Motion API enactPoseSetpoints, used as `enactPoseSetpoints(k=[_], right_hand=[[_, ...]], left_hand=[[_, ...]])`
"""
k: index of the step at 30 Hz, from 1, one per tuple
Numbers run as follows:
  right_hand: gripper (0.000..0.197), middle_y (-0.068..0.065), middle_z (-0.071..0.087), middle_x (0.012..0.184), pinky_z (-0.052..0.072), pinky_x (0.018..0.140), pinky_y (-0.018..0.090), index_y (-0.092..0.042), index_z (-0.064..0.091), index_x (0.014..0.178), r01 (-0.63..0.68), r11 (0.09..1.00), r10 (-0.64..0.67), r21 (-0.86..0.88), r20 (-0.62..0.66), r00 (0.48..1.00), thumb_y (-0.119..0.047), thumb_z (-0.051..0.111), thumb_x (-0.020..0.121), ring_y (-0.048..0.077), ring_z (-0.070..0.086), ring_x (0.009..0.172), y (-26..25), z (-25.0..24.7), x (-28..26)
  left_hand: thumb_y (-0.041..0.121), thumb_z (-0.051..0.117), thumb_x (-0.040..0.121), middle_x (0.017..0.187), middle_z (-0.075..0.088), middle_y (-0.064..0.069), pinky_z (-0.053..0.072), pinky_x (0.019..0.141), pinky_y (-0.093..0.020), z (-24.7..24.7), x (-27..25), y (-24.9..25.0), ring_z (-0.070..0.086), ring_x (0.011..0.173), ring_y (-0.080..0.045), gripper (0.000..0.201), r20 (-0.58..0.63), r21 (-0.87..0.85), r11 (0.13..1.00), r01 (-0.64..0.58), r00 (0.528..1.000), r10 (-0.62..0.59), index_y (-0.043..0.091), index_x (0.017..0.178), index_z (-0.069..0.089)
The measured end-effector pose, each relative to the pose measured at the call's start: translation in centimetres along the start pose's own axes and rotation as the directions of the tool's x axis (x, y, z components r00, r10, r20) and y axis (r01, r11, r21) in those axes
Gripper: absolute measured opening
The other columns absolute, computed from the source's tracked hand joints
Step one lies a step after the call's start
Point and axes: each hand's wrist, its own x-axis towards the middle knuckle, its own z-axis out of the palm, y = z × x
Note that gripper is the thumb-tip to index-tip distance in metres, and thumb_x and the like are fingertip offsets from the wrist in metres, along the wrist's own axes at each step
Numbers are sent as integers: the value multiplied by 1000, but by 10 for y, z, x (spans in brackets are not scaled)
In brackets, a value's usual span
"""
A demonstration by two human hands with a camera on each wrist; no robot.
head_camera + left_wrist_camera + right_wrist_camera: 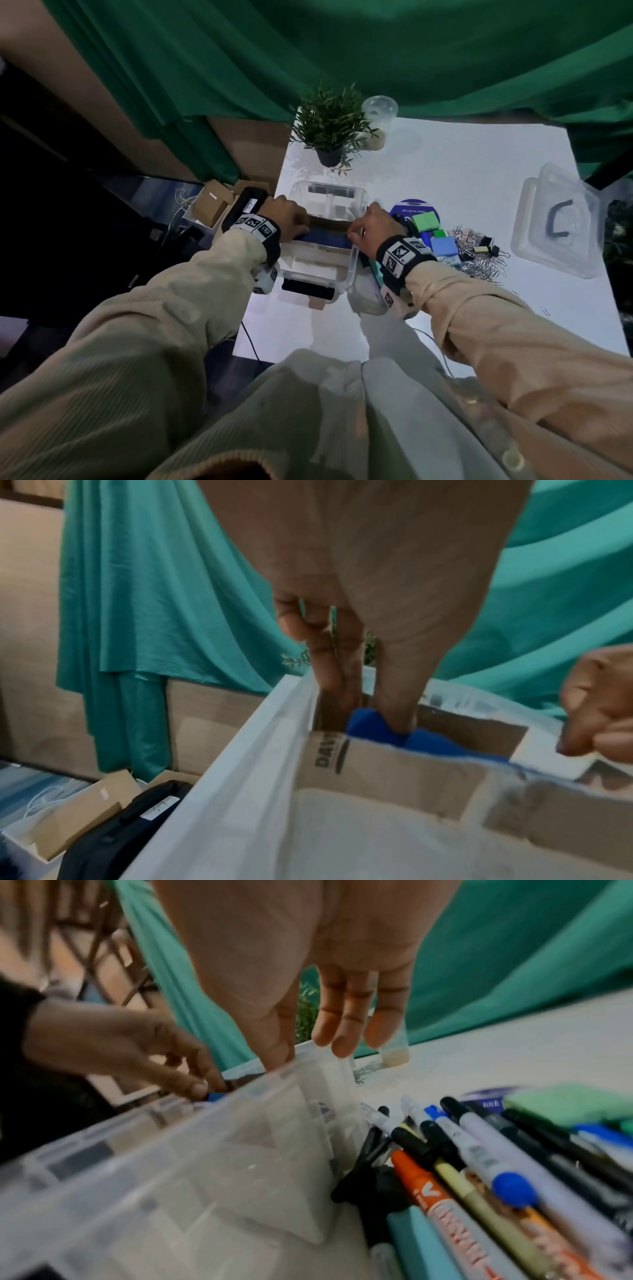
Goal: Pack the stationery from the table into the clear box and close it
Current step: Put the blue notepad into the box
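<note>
1. Your left hand [289,214] reaches into the clear box [352,270]. Its fingers [397,710] press a blue item [421,739] down into a cardboard compartment [394,761] near the middle of the box; the fingers look fairly straight, more pushing than gripping.
2. Your right hand [370,224] sits at the box's right rim. In the wrist view its fingers [342,1031] hang straight and relaxed over the wall; I cannot tell whether the thumb holds the blue item's other end.
3. So packing has barely begun: one blue item is going in.
4. Left on the surface [479,164], just right of the box: the pens and markers [479,1164], sticky-note pads [426,221], and paper clips with binder clips [479,253].
5. The lid [555,222] lies well apart at the right, so closing is not yet done.
</note>
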Motion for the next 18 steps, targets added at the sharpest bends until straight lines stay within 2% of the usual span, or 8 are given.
enactPoseSetpoints(k=[2, 4, 8, 12, 14, 16, 18], right_hand=[[27, 9, 45, 115, 47, 84, 39, -30, 67, 113, 35, 990, -32, -135, 22, 999, -41, 50, 95, 27, 52, 106, -1, -1, -2], [29, 9, 46, 113, 48, 85, 41, -32, 65, 115, 33, 989, -27, -146, 43, 999, -43, 46, 96, 28, 53, 105, 0, 1, -2], [30, 8, 47, 111, 51, 84, 41, -33, 62, 120, 12, 1000, -11, -21, 76, 997, -42, 45, 97, 26, 56, 100, 6, 8, -2], [36, 10, 51, 120, 49, 89, 39, -29, 56, 130, 6, 997, -11, 72, 80, 997, -40, 45, 98, 26, 54, 109, 9, 12, -3], [36, 10, 52, 123, 46, 89, 37, -26, 51, 132, -16, 992, 9, 122, 63, 998, -36, 48, 97, 27, 55, 111, 9, 14, -3], [38, 8, 55, 125, 44, 86, 33, -24, 46, 132, -51, 981, 46, 190, 32, 998, -34, 52, 96, 27, 57, 109, 9, 16, -5], [41, 5, 59, 121, 42, 82, 29, -23, 44, 133, -79, 957, 81, 280, 6, 997, -32, 55, 94, 26, 59, 106, 9, 17, -8]], left_hand=[[42, 53, 92, 104, 68, -3, 37, 91, -39, 3, 2, 10, 54, 106, -29, 22, 9, 113, 993, -23, 1000, 22, 31, 101, 70], [37, 55, 91, 104, 69, -3, 36, 90, -36, 7, 2, 23, 57, 104, -28, 20, 20, 129, 991, -38, 999, 36, 29, 102, 70], [34, 62, 87, 102, 72, -2, 51, 87, -33, 14, 6, 41, 64, 99, -25, 20, 91, -98, 994, -57, 994, 66, 29, 103, 71], [36, 51, 95, 125, 63, -7, 44, 97, -33, 19, 13, 49, 57, 114, -28, 34, 234, -126, 990, -60, 968, 89, 21, 123, 65], [33, 46, 98, 133, 58, -9, 40, 100, -31, 21, 16, 47, 54, 120, -29, 37, 265, -129, 989, -67, 959, 99, 18, 128, 62], [35, 44, 99, 137, 55, -7, 37, 103, -31, 22, 18, 44, 50, 124, -27, 37, 297, -137, 989, -51, 951, 90, 20, 128, 62], [37, 44, 99, 131, 59, -7, 38, 100, -30, 20, 17, 40, 52, 121, -27, 36, 316, -173, 985, -20, 946, 75, 18, 122, 66]])
